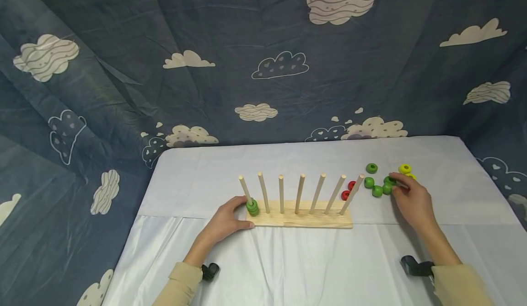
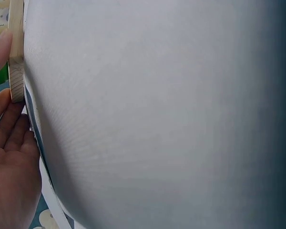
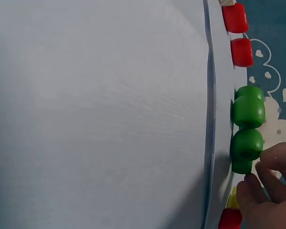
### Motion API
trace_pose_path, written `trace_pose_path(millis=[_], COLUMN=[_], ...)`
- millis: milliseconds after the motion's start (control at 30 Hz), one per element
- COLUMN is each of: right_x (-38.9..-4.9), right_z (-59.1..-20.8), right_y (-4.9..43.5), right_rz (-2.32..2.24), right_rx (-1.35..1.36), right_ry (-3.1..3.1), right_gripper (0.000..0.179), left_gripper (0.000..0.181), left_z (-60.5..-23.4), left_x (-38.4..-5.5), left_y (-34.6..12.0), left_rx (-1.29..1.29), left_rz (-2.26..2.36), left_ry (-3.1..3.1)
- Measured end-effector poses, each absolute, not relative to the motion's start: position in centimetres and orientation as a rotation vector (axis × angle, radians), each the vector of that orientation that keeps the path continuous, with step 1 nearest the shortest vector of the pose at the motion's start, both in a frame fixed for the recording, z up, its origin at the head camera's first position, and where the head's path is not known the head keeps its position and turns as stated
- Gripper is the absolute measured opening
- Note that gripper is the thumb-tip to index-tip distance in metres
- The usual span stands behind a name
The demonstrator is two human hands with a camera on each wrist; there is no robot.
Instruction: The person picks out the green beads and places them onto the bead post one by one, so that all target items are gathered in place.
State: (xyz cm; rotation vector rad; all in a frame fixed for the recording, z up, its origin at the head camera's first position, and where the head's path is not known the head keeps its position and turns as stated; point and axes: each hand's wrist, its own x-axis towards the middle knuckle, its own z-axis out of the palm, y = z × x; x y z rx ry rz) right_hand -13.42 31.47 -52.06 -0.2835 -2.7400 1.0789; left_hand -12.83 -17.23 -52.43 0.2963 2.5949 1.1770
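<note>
A wooden peg board [image 1: 304, 221] with a row of several upright pegs lies on the white cloth. Stacked green beads [image 1: 253, 208] sit on its leftmost peg. My left hand [image 1: 224, 221] grips the board's left end, thumb along the front edge and fingers round the end. In the left wrist view the board's end [image 2: 17, 81] shows between thumb and fingers. Over to the right, my right hand [image 1: 413, 203] has its fingertips at a green bead [image 1: 389, 180] in a loose group. The right wrist view shows thumb and fingers about that low green bead [image 3: 241, 167].
Two red beads [image 1: 345, 195] lie behind the board's right end. More green beads [image 1: 372, 168] and yellow beads [image 1: 405, 169] lie around the right hand. Another red bead [image 3: 230, 218] shows below the fingers in the right wrist view. A cloud-print curtain [image 1: 280, 91] hangs behind the table.
</note>
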Motion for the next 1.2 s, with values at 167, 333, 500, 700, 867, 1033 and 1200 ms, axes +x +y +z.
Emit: trace_pose_path(millis=[167,333,500,700,867,1033,1200], right_x=[-14.2,-14.7,-15.0,-14.8,-14.3,-13.6,-12.8], right_z=[-52.3,-52.7,-53.1,-53.1,-52.9,-52.3,-51.2], right_y=[31.5,31.6,31.6,31.5,31.7,31.9,31.5], right_rz=[1.088,1.069,1.018,1.001,1.003,1.01,1.052], right_rx=[-0.293,-0.312,-0.313,-0.329,-0.33,-0.303,-0.319], right_ry=[-2.771,-2.799,-2.813,-2.816,-2.796,-2.77,-2.747], right_gripper=[0.042,0.04,0.038,0.039,0.038,0.039,0.04], left_gripper=[0.073,0.073,0.072,0.072,0.072,0.072,0.072], left_z=[-52.5,-52.6,-52.6,-52.5,-52.5,-52.5,-52.5], left_x=[-12.9,-12.9,-12.9,-12.8,-12.8,-12.8,-12.8], left_y=[-17.3,-17.3,-17.3,-17.3,-17.2,-17.2,-17.2], left_rx=[0.302,0.314,0.317,0.308,0.313,0.312,0.305], left_rz=[1.177,1.173,1.178,1.18,1.186,1.176,1.174], left_ry=[2.594,2.592,2.593,2.588,2.585,2.591,2.593])
